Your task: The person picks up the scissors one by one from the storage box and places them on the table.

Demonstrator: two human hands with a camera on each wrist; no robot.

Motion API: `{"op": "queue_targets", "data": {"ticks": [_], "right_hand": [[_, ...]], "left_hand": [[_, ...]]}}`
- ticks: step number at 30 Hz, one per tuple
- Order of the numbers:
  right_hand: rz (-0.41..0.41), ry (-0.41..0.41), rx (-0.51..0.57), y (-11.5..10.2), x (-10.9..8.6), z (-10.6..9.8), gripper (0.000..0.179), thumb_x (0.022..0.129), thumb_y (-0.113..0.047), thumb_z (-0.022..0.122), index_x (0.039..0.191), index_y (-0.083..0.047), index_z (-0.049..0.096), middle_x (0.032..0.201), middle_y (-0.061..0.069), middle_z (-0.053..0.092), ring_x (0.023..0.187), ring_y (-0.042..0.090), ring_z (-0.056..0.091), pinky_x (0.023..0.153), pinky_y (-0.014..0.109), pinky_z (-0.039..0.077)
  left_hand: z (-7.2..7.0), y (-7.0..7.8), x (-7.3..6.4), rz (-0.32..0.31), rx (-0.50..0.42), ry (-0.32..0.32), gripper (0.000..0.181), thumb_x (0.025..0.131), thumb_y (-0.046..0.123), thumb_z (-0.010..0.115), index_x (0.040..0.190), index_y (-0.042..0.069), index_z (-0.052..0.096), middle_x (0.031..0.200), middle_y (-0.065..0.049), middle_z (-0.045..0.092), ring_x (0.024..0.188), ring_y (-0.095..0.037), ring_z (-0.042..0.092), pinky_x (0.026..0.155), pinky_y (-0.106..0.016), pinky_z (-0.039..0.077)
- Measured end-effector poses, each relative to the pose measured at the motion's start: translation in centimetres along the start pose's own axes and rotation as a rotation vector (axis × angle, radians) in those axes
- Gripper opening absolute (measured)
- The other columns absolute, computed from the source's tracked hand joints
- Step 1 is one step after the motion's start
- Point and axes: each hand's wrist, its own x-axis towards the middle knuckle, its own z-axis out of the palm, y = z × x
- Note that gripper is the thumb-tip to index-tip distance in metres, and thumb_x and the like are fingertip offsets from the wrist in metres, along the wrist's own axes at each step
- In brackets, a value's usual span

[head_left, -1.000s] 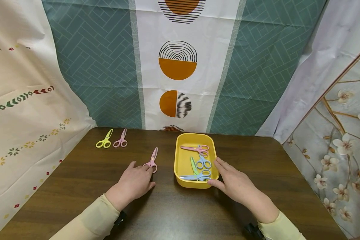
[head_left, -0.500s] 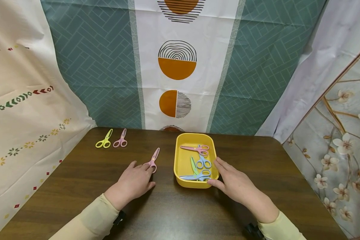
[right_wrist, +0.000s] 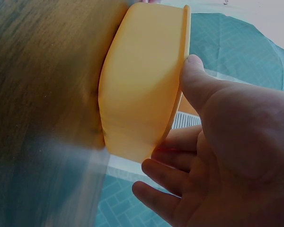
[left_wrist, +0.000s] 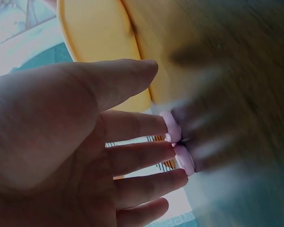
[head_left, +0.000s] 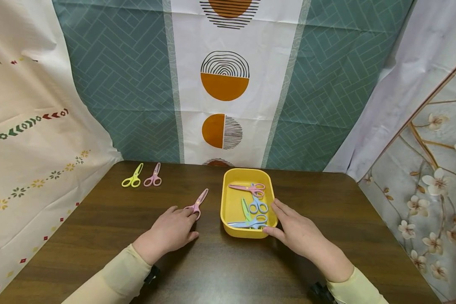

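Observation:
In the head view my left hand lies palm down, its fingertips touching the handle loops of a pair of pink scissors on the table. The left wrist view shows the fingers nearly straight, with the pink handle loops at their tips and the thumb apart. My right hand rests at the near right corner of a yellow bin, thumb on the rim and fingers along the right side. Inside lie pink scissors, two blue pairs, one of them the blue scissors, and green scissors.
Yellow scissors and a second loose pair of pink scissors lie at the back left of the brown wooden table. A patterned curtain hangs behind the far edge, with cloths on both sides.
The pink scissors under my left fingers have turned, their tip swinging right, and the handles have shifted slightly right with the hand. My right hand and the bin have stayed in place.

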Motion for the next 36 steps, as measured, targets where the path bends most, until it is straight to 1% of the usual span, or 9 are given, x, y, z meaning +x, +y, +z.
{"op": "queue_targets", "data": {"ticks": [4, 9, 17, 24, 36], "right_hand": [[0.001, -0.004, -0.001, 0.0, 0.0, 0.0, 0.089, 0.105, -0.058, 0.069, 0.166, 0.002, 0.044, 0.173, 0.023, 0.04, 0.153, 0.044, 0.049, 0.114, 0.063, 0.048], [0.008, -0.01, -0.001, -0.1, 0.0, -0.1, 0.089, 0.105, -0.058, 0.069, 0.166, 0.002, 0.044, 0.173, 0.022, 0.04, 0.153, 0.044, 0.048, 0.114, 0.063, 0.048], [0.011, -0.011, 0.002, -0.1, 0.0, 0.0, 0.089, 0.105, -0.058, 0.069, 0.166, 0.002, 0.044, 0.173, 0.022, 0.04, 0.153, 0.044, 0.048, 0.114, 0.063, 0.048], [0.011, -0.012, 0.004, -0.2, 0.0, 0.0, 0.089, 0.105, -0.058, 0.069, 0.166, 0.002, 0.045, 0.173, 0.022, 0.04, 0.153, 0.044, 0.048, 0.113, 0.064, 0.048], [0.008, -0.013, 0.0, -0.1, 0.1, 0.0, 0.09, 0.105, -0.06, 0.068, 0.166, 0.002, 0.044, 0.173, 0.022, 0.039, 0.153, 0.045, 0.048, 0.114, 0.064, 0.048]], "left_hand": [[0.1, -0.4, 0.1, -0.001, -0.011, -0.006, 0.061, 0.101, 0.037, 0.082, 0.147, 0.0, 0.066, 0.154, -0.022, 0.063, 0.14, -0.041, 0.062, 0.116, -0.06, 0.045], [0.3, -1.0, 0.6, -0.005, -0.006, -0.012, 0.062, 0.102, 0.038, 0.08, 0.149, 0.0, 0.064, 0.155, -0.024, 0.061, 0.139, -0.044, 0.062, 0.115, -0.06, 0.046], [0.5, -1.9, 2.0, -0.072, 0.015, -0.037, 0.064, 0.103, 0.044, 0.077, 0.15, 0.002, 0.064, 0.155, -0.023, 0.061, 0.14, -0.045, 0.061, 0.116, -0.062, 0.045], [0.5, -3.0, 3.3, -0.11, 0.014, -0.042, 0.062, 0.105, 0.042, 0.075, 0.151, 0.002, 0.063, 0.156, -0.025, 0.06, 0.139, -0.048, 0.061, 0.115, -0.065, 0.045], [0.4, -5.2, 5.2, -0.181, 0.019, -0.059, 0.061, 0.107, 0.043, 0.072, 0.152, 0.002, 0.062, 0.156, -0.026, 0.058, 0.134, -0.05, 0.062, 0.112, -0.065, 0.046]]}}
